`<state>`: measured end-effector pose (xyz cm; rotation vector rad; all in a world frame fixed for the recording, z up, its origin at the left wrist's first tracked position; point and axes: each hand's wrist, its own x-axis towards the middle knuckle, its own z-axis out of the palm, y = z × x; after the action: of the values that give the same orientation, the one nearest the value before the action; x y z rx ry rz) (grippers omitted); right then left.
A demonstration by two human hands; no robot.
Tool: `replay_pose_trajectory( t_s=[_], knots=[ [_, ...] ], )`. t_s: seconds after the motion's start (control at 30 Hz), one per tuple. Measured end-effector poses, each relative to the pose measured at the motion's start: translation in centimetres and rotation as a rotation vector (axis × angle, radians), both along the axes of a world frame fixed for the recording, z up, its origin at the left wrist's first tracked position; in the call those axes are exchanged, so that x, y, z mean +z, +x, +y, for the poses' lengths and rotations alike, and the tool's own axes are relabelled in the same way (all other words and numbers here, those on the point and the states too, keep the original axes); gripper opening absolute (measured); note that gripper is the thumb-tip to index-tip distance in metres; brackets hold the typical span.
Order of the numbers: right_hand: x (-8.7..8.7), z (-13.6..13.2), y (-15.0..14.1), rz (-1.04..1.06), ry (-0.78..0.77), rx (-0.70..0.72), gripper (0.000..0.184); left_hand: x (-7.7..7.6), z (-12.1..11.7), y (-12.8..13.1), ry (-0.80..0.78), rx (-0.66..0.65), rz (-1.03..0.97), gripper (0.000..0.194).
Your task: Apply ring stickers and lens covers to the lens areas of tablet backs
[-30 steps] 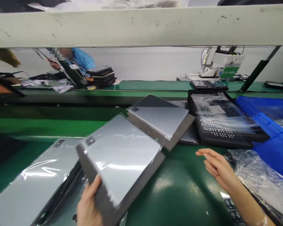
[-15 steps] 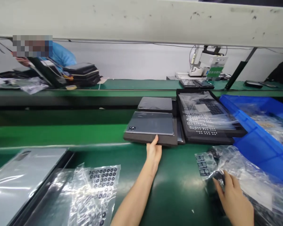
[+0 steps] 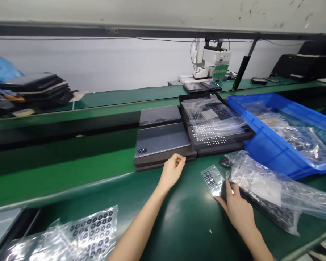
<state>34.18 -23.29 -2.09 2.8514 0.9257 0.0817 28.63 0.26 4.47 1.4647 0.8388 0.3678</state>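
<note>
My left hand (image 3: 172,169) reaches out to the near edge of a grey tablet in a dark case (image 3: 163,142) lying on the green belt (image 3: 70,166); its fingers are curled against that edge. A second dark tablet (image 3: 159,115) lies just behind it. My right hand (image 3: 235,207) rests flat on a small clear sheet of camera-lens stickers (image 3: 213,180), fingers extended, at the end of a crumpled plastic bag (image 3: 263,181).
A black tray with plastic-wrapped dotted sheets (image 3: 212,123) sits right of the tablets. A blue bin (image 3: 266,148) of bagged parts stands at the right. A sticker sheet in plastic (image 3: 92,228) lies near left. Stacked dark cases (image 3: 35,88) and a machine (image 3: 212,61) are on the far bench.
My left hand carried the cased tablet forward, set it on the belt by the black tray and stays at its edge. My right hand moved onto the sticker sheet. The view swung right.
</note>
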Motion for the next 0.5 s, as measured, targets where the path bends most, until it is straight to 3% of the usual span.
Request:
replay_pose_trajectory(
  t_s=[0.17, 0.27, 0.37, 0.5],
  knots=[
    [0.3, -0.6, -0.9, 0.066, -0.029, 0.084, 0.046, 1.9, -0.9, 6.6, 0.082, 0.014, 0.025, 0.047],
    [-0.6, -1.2, -1.6, 0.106, 0.025, 0.122, 0.044, 2.1, -0.3, 9.0, 0.038, -0.025, 0.05, 0.031],
    [-1.3, -2.0, -1.5, 0.201, 0.223, 0.117, 0.042, 2.6, 0.2, 7.6, -0.021, -0.079, -0.009, 0.011],
    [-0.3, -3.2, 0.2, 0.405, 0.711, 0.048, 0.046, 3.5, -0.2, 0.8, -0.112, -0.21, -0.073, 0.019]
  ],
)
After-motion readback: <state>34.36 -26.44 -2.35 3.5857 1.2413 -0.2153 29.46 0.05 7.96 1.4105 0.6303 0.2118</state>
